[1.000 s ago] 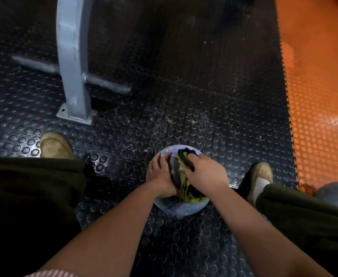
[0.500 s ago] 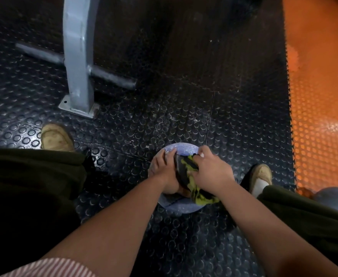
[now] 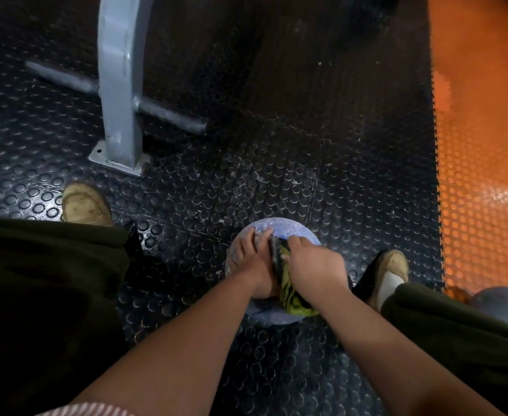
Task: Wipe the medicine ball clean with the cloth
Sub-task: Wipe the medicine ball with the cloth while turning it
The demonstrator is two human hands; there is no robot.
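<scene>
Sliding the right hand [image 3: 314, 265] slightly forward over the cloth [image 3: 288, 292] since a second ago, its fingertips now reaching past the dark end that was earlier poking out beyond the knuckles.

Head view: gripping the bunched yellow-green and black cloth in curled right fingers, pressing it onto the crown of the medicine ball [image 3: 279, 228] and trailing its tail down the near side. Bracing the ball with the left hand [image 3: 254, 259], fingers lying straight and spread flat on the upper left surface, holding nothing. Resting the pale blue, white-smeared ball on the black studded mat [image 3: 276, 145], between a tan left shoe [image 3: 86, 205] and a tan right shoe [image 3: 392, 268]. Crouching over it in dark trousers [image 3: 36, 280].

Standing bolted to the mat at far left: a grey metal post [image 3: 120, 85] with a dark crossbar [image 3: 168, 117] through it. Bordering the black mat on the right: an orange studded mat [image 3: 481, 145]. Showing at the lower right edge, beside the right leg: a second grey ball [image 3: 505, 304].
</scene>
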